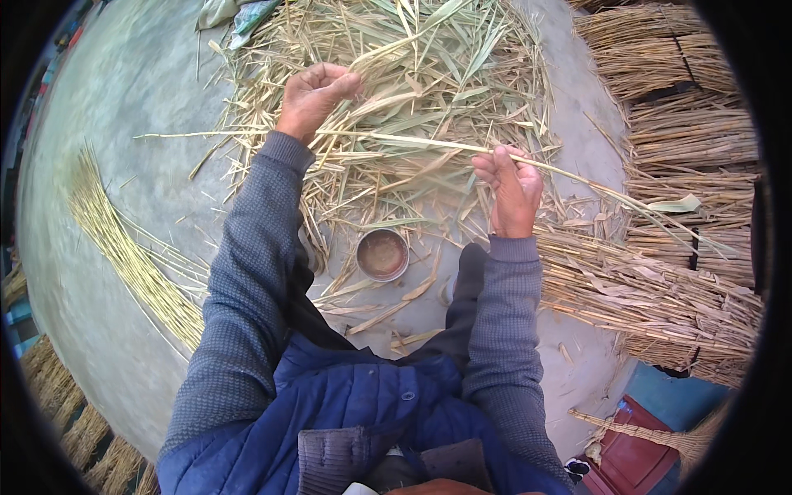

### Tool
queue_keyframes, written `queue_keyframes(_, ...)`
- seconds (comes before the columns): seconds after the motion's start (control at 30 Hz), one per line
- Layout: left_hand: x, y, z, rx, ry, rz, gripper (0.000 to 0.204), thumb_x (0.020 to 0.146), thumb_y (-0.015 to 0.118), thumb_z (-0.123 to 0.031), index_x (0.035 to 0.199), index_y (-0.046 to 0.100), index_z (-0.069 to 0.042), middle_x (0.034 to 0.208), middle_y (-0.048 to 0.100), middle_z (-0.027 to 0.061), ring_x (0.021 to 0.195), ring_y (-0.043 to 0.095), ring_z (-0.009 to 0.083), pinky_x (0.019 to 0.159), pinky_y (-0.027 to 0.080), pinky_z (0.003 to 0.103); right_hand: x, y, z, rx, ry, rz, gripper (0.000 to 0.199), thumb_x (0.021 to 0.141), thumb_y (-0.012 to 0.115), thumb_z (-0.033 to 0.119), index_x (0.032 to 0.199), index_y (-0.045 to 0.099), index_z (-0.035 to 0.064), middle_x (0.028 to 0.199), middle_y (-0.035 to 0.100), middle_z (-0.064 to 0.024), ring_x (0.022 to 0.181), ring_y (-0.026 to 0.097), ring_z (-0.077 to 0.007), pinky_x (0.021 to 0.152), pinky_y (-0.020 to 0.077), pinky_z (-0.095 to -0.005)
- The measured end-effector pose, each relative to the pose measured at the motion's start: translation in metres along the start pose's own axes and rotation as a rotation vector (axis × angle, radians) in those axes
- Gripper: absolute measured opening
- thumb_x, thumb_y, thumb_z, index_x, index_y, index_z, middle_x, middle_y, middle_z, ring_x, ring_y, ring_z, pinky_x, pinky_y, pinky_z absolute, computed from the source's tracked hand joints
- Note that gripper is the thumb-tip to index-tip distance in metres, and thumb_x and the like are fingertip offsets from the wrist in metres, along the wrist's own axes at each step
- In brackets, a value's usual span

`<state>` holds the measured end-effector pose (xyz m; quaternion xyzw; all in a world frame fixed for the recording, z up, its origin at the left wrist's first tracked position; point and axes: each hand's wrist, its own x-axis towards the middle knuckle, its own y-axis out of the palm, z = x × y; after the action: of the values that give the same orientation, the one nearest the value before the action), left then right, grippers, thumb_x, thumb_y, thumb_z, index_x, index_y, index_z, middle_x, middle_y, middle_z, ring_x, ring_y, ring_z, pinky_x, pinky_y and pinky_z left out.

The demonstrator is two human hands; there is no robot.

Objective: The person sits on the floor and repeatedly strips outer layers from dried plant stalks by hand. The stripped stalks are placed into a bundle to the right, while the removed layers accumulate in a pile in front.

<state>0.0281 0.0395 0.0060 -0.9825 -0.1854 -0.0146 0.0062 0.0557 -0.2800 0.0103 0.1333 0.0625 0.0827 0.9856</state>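
A long, thin reed stalk [412, 142] runs crosswise in front of me, with a leaf trailing from its right end. My right hand [513, 190] is closed on it, thumb against fingers. Its left part passes by my left wrist. My left hand [318, 97] is raised above the stalk, its thumb and fingers pinched together. From their tips a pale reed leaf [396, 49] seems to stretch up and right, though the grip itself is partly hidden. Beneath both hands spreads a heap of dry and greenish leaves [412, 181].
A round metal bowl [383, 255] stands on the grey floor between my legs. Leafy reed bundles [652, 305] are stacked at right. Stripped stalks [136, 247] lie at left. A dark red object [631, 462] and a tied bundle [643, 431] are at lower right.
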Motion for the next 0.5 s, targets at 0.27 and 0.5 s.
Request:
queue_keyframes(0.27,-0.024,0.048,0.002,0.706,0.563,0.279,0.027,0.088,0.072,-0.033,0.098,0.071,-0.008,0.099,0.071,0.0094,0.093,0.062,0.0255,0.086,0.041,0.036,0.0,0.032,-0.019,-0.019,0.041,0.161,0.031,0.098,0.065,0.021,0.113,0.057,-0.0048,0.098,0.071,-0.0191,0.084,0.072,-0.02,0.072,0.0593,-0.0272)
queue_keyframes(0.5,-0.019,0.036,-0.006,0.733,0.352,0.409,0.019,0.084,0.076,-0.023,0.089,0.072,-0.005,0.077,0.072,0.0082,0.073,0.069,0.0251,0.07,0.051,0.037,0.002,0.014,-0.007,0.011,0.065,0.042,0.03,0.098,0.065,0.022,0.111,0.058,-0.0042,0.099,0.071,-0.017,0.085,0.071,-0.0192,0.075,0.0589,-0.0272)
